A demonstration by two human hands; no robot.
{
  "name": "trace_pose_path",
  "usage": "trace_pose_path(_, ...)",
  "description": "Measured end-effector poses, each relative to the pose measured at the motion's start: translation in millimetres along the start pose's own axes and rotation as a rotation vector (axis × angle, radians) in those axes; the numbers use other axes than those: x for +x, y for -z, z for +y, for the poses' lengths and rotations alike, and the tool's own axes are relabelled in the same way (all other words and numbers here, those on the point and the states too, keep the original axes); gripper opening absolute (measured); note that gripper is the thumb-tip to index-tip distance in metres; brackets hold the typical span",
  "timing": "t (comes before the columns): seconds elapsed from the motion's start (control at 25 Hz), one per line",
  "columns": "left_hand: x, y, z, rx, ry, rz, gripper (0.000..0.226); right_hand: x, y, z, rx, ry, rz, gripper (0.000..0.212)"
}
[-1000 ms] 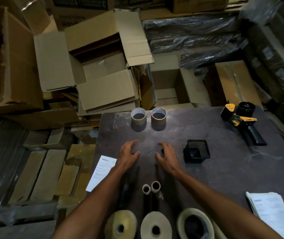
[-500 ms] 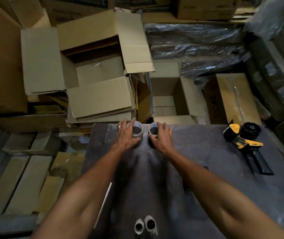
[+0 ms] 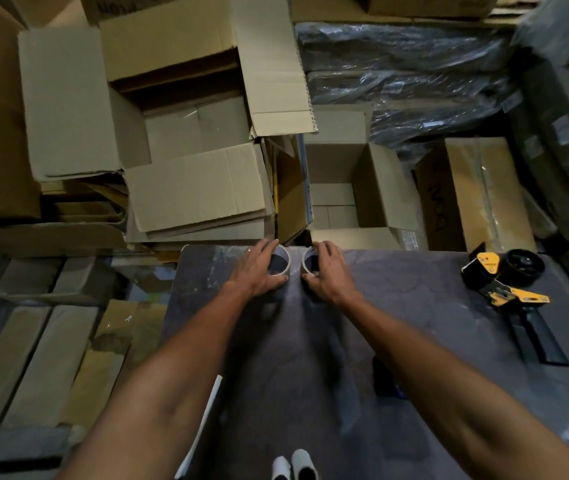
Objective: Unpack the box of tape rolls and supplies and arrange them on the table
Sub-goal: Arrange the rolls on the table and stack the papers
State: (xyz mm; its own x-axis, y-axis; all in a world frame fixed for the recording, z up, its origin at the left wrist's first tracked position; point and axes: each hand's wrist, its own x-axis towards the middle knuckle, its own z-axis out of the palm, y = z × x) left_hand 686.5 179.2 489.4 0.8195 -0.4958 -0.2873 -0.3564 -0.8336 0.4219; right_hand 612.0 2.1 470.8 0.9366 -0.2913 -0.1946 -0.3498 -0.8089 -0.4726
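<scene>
1. Hands each grasp one thing: left hand (image 3: 259,271) curls round the left short cardboard tape core (image 3: 281,263), right hand (image 3: 324,271) round the right cardboard core (image 3: 309,263).
2. Both cores stand upright, nearly touching, at the far edge of the dark surface (image 3: 310,341).
3. Open room lies toward the near edge; the yellow-and-black tape dispenser (image 3: 504,289) sits well apart, near the far right corner.

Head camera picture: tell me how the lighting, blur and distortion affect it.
Head view: dim, warm light leaves the table dark; soft shadows fall under both forearms. Wide-angle bending curves the boxes near the edges. The plastic wrap shows pale glare. The left hand and right hand on the two rolls are slightly soft, and the tape gun reads clearly.
</scene>
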Motion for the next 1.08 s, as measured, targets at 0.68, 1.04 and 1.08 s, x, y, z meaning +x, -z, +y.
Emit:
trace_pose_path(0.68, -142, -39, 4, -0.117, -0.032, -0.025, 0.098, -121, 10, -15, -0.235, 0.126, -0.189, 0.052)
trace_pose_path(1.04, -222, -67, 14, -0.21, 0.017, -0.104, 0.105, -224, -7, -3, -0.211, 0.183, -0.191, 0.064)
trace_pose_path(1.08, -229, -69, 15, -0.212, 0.012, -0.105, 0.105, -231, -8, -3, -0.204, 0.181, -0.193, 0.063)
